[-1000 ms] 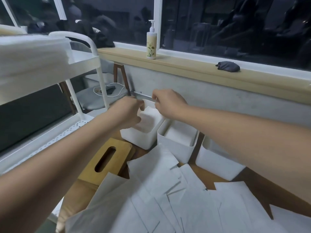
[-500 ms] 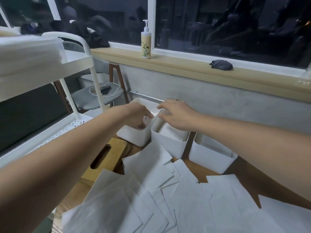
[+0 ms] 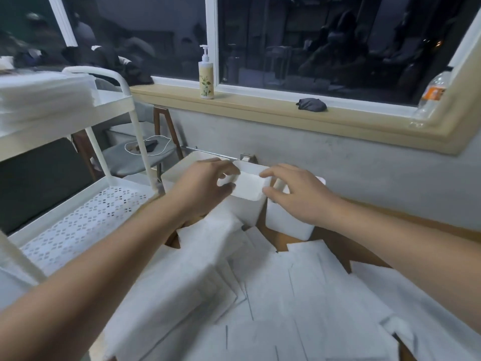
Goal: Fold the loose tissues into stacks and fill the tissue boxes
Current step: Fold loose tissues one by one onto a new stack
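Observation:
Three white tissue boxes stand in a row by the wall: the left box (image 3: 179, 169), the middle box (image 3: 247, 207) and the right box (image 3: 289, 225). A white tissue stack (image 3: 250, 184) fills the top of the middle box. My left hand (image 3: 205, 185) grips the middle box's left rim, fingers over the edge and thumb on the outside. My right hand (image 3: 299, 196) pinches its right rim between forefinger and thumb. Loose tissues (image 3: 273, 295) lie spread over the wooden table in front, several overlapping.
A white cart (image 3: 86, 220) with a perforated shelf stands at my left, with a pile of tissues (image 3: 44, 97) on its top shelf. On the window sill are a pump bottle (image 3: 206, 78), a dark cloth (image 3: 311, 104) and a plastic bottle (image 3: 432, 95). A grey chair (image 3: 130, 160) is behind the cart.
My left hand left the left box and came to the middle box's left rim. My right hand shifted to that box's right rim. The view has swung left.

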{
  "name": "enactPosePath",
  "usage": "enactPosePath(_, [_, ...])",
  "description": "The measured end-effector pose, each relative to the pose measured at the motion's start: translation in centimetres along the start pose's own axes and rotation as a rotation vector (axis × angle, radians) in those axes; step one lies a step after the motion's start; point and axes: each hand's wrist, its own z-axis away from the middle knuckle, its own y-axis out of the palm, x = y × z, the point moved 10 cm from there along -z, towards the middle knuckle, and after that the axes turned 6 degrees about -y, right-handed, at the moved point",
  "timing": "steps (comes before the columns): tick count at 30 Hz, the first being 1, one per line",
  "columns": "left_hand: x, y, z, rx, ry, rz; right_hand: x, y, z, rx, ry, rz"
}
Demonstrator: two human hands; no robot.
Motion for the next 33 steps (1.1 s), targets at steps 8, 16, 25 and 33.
enactPosePath(8, [-9.9,1.6,7.9,0.079,0.058,0.240,0.0,-2.8,12.8,-0.118,0.125,-0.092])
enactPosePath(16, [-18.2,4.6,14.1,0.122,0.109,0.357,-0.6,-4.5,25.3,-0.209,0.250,-0.158])
enactPosePath(25, [-23.9,10.9,20.2,0.217,0.135,0.412,-4.6,-4.8,39.6,-0.433,0.504,-0.196])
enactPosePath(33, [-27.0,15.2,25.0,0.266,0.209,0.364,-5.3,-4.1,48.1,-0.456,0.597,0.110])
